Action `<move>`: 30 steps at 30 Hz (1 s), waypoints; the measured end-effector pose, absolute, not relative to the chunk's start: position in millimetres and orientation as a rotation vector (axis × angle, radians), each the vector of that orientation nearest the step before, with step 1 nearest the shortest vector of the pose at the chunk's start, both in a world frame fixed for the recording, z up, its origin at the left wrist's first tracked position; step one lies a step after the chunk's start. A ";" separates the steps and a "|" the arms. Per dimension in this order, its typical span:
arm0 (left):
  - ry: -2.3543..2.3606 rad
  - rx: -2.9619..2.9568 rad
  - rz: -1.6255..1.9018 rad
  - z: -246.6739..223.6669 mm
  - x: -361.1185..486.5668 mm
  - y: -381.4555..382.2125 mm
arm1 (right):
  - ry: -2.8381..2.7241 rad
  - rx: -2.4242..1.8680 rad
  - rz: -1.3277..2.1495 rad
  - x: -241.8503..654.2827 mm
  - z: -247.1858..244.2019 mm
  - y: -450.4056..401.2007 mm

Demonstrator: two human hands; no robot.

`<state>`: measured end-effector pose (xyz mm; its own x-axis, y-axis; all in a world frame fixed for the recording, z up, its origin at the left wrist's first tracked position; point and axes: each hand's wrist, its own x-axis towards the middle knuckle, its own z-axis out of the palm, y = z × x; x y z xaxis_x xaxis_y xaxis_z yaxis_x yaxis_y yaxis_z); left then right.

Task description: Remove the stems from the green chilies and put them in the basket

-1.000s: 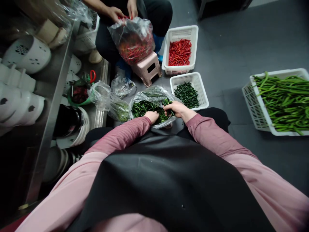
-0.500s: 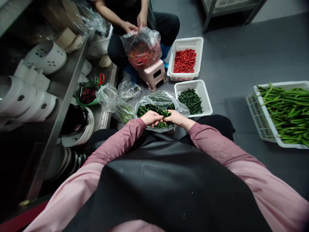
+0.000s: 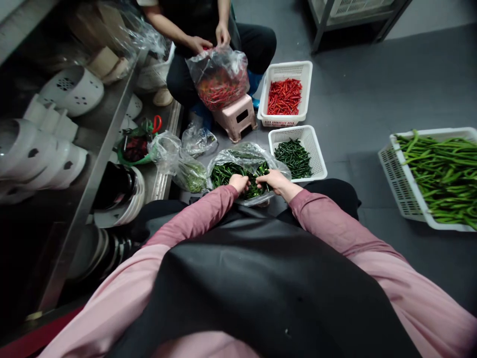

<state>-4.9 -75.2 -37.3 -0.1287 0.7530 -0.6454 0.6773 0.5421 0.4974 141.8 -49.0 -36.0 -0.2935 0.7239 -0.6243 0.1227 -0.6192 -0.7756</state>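
Note:
An opened clear plastic bag full of green chilies lies between my knees. My left hand is over the bag, its fingers curled together; what they pinch, if anything, is too small to make out. Beside it, my right hand is closed round several green chilies at the bag's right side. Just beyond my right hand stands a white basket with dark green chilies inside.
Across from me, a person's hands hold a bag of red chilies on a pink stool. A white basket of red chilies stands near it. Long green vegetables fill a basket at right. A metal shelf borders the left.
My left hand has moved slightly right and down, coming away from the bunch of chilies. My right hand stays nearly in place, still with chilies. The co-worker's hands have shifted slightly.

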 end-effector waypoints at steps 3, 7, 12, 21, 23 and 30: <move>1.756 1.434 -0.040 -28.7 3.5 -102.0 | -0.981 -1.468 2.114 135.8 -35.1 -51.2; 1.781 1.914 -0.214 -19.3 10.1 -120.0 | -0.951 -1.325 2.225 130.7 -28.9 -54.1; 1.631 1.678 -0.044 -5.1 -11.6 -107.1 | -1.380 -1.377 1.869 140.0 -20.9 -53.7; 1.748 1.836 0.049 0.2 -14.2 -85.8 | -1.401 -1.227 2.125 148.6 -12.5 -63.4; 1.858 2.033 -0.012 -7.8 -11.8 -85.5 | -1.300 -1.296 2.196 146.9 -10.6 -66.6; 1.733 1.982 -0.370 -37.8 -42.2 -92.3 | -1.099 -1.247 1.944 189.3 28.4 -31.2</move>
<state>-42.2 -92.3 -37.8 0.1624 0.8515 -0.4985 0.9809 -0.0845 0.1751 189.3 -31.2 28.4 -0.3980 0.8034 -0.4429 -0.0347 -0.4956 -0.8679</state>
